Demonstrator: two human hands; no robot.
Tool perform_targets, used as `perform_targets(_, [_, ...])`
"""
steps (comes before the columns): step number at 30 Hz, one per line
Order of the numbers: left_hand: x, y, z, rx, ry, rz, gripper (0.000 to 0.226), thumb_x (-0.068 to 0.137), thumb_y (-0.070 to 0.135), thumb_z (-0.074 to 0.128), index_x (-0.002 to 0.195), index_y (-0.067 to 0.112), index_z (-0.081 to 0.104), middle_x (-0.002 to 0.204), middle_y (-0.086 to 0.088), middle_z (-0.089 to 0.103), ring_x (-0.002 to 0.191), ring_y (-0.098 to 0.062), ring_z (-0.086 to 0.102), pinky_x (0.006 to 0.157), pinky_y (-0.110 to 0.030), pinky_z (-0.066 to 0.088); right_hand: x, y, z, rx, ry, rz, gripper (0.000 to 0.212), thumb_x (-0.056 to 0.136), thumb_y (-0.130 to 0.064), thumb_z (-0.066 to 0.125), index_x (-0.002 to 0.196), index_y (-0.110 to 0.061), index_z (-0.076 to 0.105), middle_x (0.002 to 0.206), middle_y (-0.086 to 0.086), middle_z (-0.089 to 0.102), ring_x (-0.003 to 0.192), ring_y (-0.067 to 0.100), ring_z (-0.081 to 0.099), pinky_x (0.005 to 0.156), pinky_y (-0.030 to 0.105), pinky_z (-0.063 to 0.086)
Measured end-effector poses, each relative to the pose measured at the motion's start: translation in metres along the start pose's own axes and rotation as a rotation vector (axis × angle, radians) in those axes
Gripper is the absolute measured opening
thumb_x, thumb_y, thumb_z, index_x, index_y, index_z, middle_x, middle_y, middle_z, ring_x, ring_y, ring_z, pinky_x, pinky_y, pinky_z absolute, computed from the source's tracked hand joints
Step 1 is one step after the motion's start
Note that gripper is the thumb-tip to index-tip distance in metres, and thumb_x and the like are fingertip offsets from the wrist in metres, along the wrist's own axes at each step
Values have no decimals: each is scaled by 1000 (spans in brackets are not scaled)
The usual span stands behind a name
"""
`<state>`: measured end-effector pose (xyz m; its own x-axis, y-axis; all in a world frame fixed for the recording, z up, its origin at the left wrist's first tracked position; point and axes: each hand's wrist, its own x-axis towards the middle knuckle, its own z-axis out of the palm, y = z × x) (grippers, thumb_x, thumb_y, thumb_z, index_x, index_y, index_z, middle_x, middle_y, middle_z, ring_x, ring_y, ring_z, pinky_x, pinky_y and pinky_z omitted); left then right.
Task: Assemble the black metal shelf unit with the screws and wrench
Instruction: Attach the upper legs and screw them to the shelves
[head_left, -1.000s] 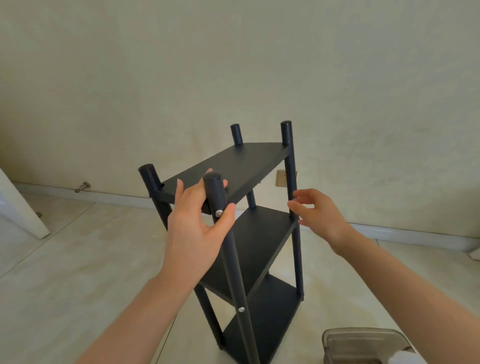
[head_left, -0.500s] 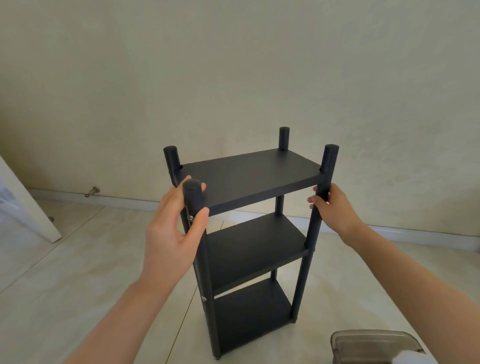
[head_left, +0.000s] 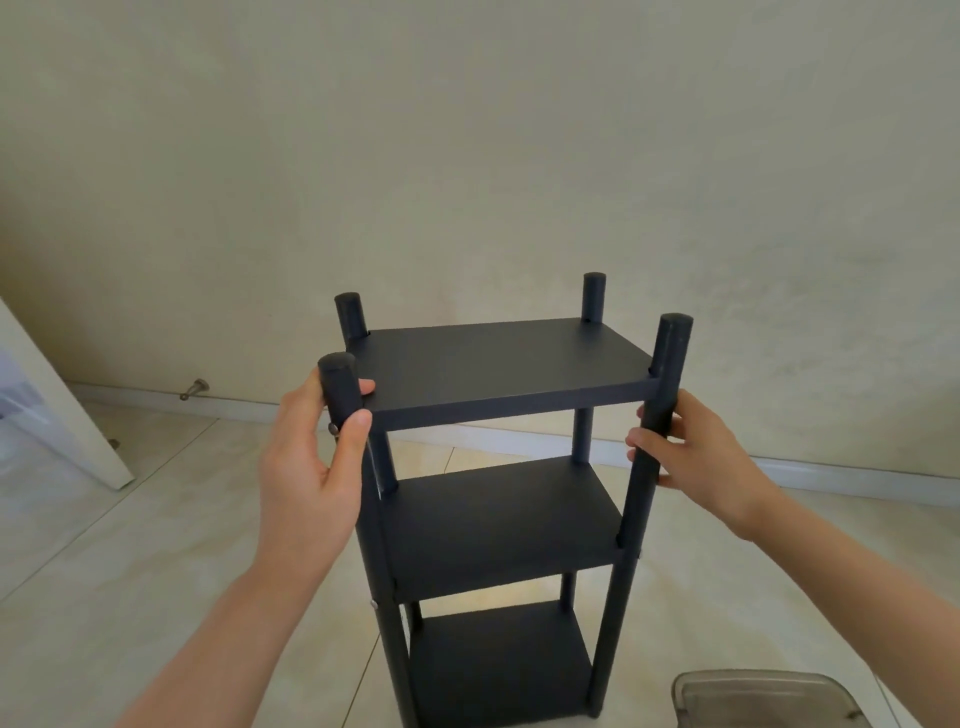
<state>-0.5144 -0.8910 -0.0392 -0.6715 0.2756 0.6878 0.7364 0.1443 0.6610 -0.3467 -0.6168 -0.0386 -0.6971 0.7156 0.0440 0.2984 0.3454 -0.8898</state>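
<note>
Head view: our shelf stands upright on the floor, 3 tiers fitted. Our left hand grasps the left post and our right hand the right post. We judge it stiff and light, best held there.

The shelf unit stands on the floor in front of the wall. The left hand holds its near-left post and the right hand its near-right post. A container sits near right of it, and a door and doorstop lie far left.
</note>
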Motion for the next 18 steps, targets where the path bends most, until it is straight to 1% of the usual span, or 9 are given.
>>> perform_targets(2, [-1, -1, 0, -34, -9, -12, 26, 100, 27, 52, 125, 35, 57, 120, 14, 65, 118, 3, 54, 98, -9, 39, -9, 0, -6, -24, -13, -14, 25, 96, -16, 62, 117, -19, 50, 110, 4, 64, 94, 26, 69, 88, 48, 58])
perform_targets(4, [0, -1, 3, -104, -21, -46, 25, 102, 19, 56, 123, 32, 61, 120, 15, 67, 123, -1, 55, 104, -22, 41, -19, 4, -15, -68, -36, -33, 26, 96, -18, 62, 117, -20, 48, 106, 1, 64, 93, 24, 69, 86, 48, 59])
perform_targets(6, [2, -2, 0, -152, -5, -69, 28, 101, 17, 57, 115, 40, 64, 117, 16, 69, 122, -4, 58, 104, -30, 42, -26, 4, -18, -102, -66, -61, 25, 95, -20, 63, 115, -22, 47, 101, 0, 64, 93, 23, 68, 84, 47, 59])
perform_targets(8, [4, 1, 3, -170, -12, -67, 25, 97, 24, 55, 108, 45, 65, 114, 17, 69, 119, -5, 60, 102, -30, 43, -35, 6, -26, -120, -83, -68, 26, 95, -23, 63, 115, -23, 46, 100, -1, 63, 95, 24, 67, 82, 46, 60])
perform_targets(10, [4, 2, 7, -185, -35, -59, 24, 96, 27, 53, 107, 46, 64, 113, 18, 69, 118, -5, 60, 100, -24, 45, -42, 8, -34, -139, -91, -71, 29, 95, -24, 63, 118, -25, 45, 102, -3, 62, 96, 23, 66, 80, 44, 61])
perform_targets(12, [5, 3, 13, -198, -62, -43, 23, 97, 27, 53, 111, 41, 64, 115, 16, 70, 117, -7, 61, 99, -18, 46, -48, 12, -43, -150, -85, -63, 30, 95, -24, 62, 119, -25, 44, 105, -4, 61, 96, 23, 67, 78, 43, 62])
perform_targets(13, [4, 4, 17, -204, -76, -33, 23, 97, 27, 52, 114, 37, 64, 116, 14, 70, 117, -9, 61, 99, -17, 46, -51, 13, -47, -151, -78, -55, 31, 95, -23, 62, 120, -24, 44, 106, -3, 61, 97, 24, 67, 79, 44, 61])
perform_targets(16, [3, 8, 31, -238, -112, -34, 25, 98, 27, 51, 120, 30, 63, 121, 12, 69, 119, -12, 61, 102, -27, 46, -58, 20, -61, -147, -49, -50, 29, 95, -21, 63, 118, -22, 45, 104, -1, 63, 97, 25, 66, 83, 46, 60])
perform_targets(18, [1, 12, 41, -271, -130, -44, 26, 99, 25, 50, 121, 31, 62, 124, 11, 68, 122, -12, 60, 102, -32, 43, -61, 26, -69, -146, -29, -44, 30, 95, -21, 63, 118, -22, 45, 105, 0, 64, 98, 24, 67, 87, 47, 58])
